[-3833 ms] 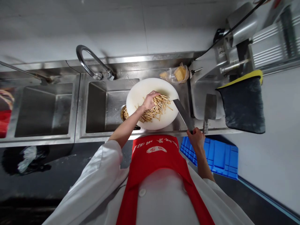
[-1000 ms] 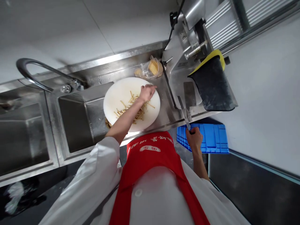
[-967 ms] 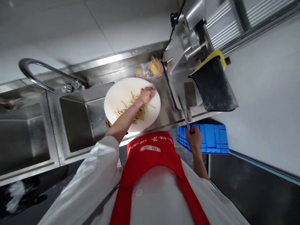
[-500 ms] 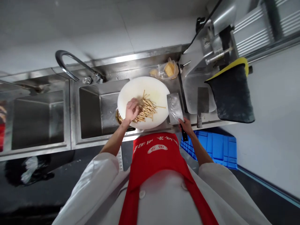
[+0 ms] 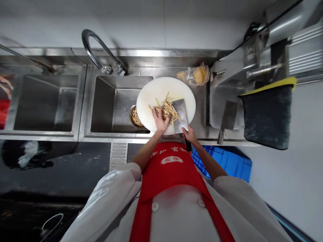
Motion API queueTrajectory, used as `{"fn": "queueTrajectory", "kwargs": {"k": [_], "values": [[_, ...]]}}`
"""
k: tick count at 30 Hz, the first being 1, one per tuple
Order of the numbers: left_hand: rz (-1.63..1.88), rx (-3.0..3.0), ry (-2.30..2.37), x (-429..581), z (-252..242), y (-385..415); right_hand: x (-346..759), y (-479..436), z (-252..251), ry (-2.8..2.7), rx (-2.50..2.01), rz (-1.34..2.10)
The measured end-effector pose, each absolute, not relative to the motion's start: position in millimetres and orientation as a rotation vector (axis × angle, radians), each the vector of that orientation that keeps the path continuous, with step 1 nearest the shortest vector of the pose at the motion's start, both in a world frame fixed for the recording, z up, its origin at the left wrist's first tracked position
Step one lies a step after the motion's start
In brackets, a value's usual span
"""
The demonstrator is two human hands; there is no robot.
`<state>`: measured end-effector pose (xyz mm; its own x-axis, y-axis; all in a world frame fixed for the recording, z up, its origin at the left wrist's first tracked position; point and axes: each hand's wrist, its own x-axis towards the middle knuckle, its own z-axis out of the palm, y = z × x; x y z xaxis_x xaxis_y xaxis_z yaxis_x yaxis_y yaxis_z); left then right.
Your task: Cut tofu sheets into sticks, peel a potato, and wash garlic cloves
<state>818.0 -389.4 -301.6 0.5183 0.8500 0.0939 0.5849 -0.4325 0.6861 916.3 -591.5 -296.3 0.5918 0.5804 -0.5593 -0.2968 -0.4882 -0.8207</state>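
A heap of thin tan strips (image 5: 168, 108), whose kind I cannot make out, lies on a round white cutting board (image 5: 148, 90). My left hand (image 5: 160, 121) rests with spread fingers on the heap's left side. My right hand (image 5: 189, 135) grips the black handle of a cleaver (image 5: 182, 117). The broad blade lies low over the board, its left edge against the heap's right side. Below the board's left rim, a metal bowl (image 5: 131, 117) holds more of the strips; the board hides part of it.
Left of the board is a steel sink (image 5: 103, 104) with a curved faucet (image 5: 94, 47) behind it. Bagged yellow food (image 5: 200, 74) sits behind the board. To the right are a second cleaver (image 5: 229, 116) and a hanging black cloth (image 5: 267, 116). A blue crate (image 5: 227, 163) stands below the counter.
The cleaver has come left over the board, from its right edge to the strips. My left hand has spread out over the heap. The view has shifted, and the bowl shows more.
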Motion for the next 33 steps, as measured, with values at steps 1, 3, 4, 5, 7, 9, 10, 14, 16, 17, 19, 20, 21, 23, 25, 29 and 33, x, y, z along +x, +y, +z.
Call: {"fn": "queueTrajectory", "kwargs": {"k": [1, 3, 4, 5, 7, 9, 10, 14, 16, 17, 19, 20, 21, 23, 25, 29, 33], "values": [[0.54, 2.183, 1.141, 820.3, -296.4, -392.8, 908.7, -583.6, -295.2, -0.24, -1.791, 1.069], [0.479, 2.2, 1.085, 823.0, -285.6, -399.9, 894.5, -570.1, -293.8, -0.264, -1.781, 1.074], [0.46, 2.207, 1.052, 823.8, -280.7, -403.3, 888.0, -564.3, -293.4, -0.275, -1.779, 1.075], [0.444, 2.216, 1.018, 824.4, -276.4, -406.2, 881.9, -559.0, -293.3, -0.281, -1.78, 1.074], [0.415, 2.237, 0.956, 825.0, -270.7, -410.2, 870.3, -549.9, -293.4, -0.283, -1.785, 1.062], [0.391, 2.264, 0.914, 824.6, -269.3, -410.9, 859.7, -542.9, -293.7, -0.293, -1.776, 1.029], [0.389, 2.282, 0.896, 824.1, -270.0, -410.2, 854.6, -540.3, -293.8, -0.299, -1.761, 1.01], [0.429, 2.383, 0.796, 820.6, -276.3, -404.3, 836.9, -535.0, -294.6, -0.253, -1.722, 0.966], [0.437, 2.42, 0.743, 818.8, -278.2, -401.9, 829.3, -534.3, -294.8, -0.211, -1.741, 0.941], [0.431, 2.435, 0.718, 817.8, -278.3, -401.1, 825.7, -534.3, -294.6, -0.199, -1.752, 0.923], [0.406, 2.456, 0.672, 815.4, -276.8, -400.2, 818.4, -534.4, -292.6, -0.192, -1.766, 0.89], [0.392, 2.461, 0.655, 813.7, -275.3, -399.8, 814.6, -534.4, -290.8, -0.19, -1.775, 0.879], [0.378, 2.462, 0.644, 811.3, -273.4, -399.3, 810.5, -534.2, -288.3, -0.187, -1.786, 0.869], [0.351, 2.445, 0.639, 804.3, -268.5, -397.2, 801.6, -532.7, -282.4, -0.186, -1.807, 0.85], [0.334, 2.416, 0.648, 793.2, -262.5, -392.4, 791.4, -528.6, -276.5, -0.194, -1.833, 0.838], [0.407, 2.383, 0.725, 759.5, -251.9, -372.5, 768.0, -510.0, -271.6, -0.26, -1.869, 0.875], [0.526, 2.317, 0.93, 718.1, -251.9, -343.2, 742.6, -480.4, -275.7, -0.392, -1.864, 0.952]]}}
